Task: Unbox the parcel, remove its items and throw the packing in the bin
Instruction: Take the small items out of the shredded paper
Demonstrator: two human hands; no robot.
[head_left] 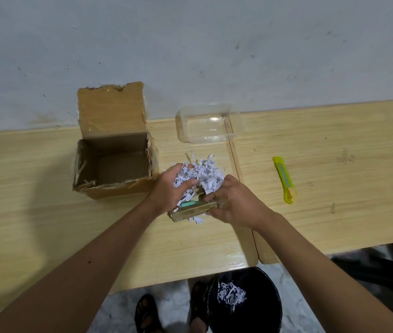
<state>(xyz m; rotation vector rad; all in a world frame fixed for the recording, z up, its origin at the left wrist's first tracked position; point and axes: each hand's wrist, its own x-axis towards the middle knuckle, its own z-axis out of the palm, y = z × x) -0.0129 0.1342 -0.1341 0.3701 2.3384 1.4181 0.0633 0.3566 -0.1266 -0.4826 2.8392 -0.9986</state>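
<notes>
On the desk (46, 212) the box (116, 164) stands open and looks emptied, and the bin (269, 306) on the floor below already holds some shreds, so the step in hand seems to be clearing the packing off the items. The left hand (169, 188) has its grip closed on a clump of shredded paper (205, 174), while the right hand (233, 203) grips a small flat carton (190, 211) lying under the heap. Next, I judge, the left hand needs to lift its handful clear without scattering and drop it over the bin, while the right keeps the carton down.
</notes>
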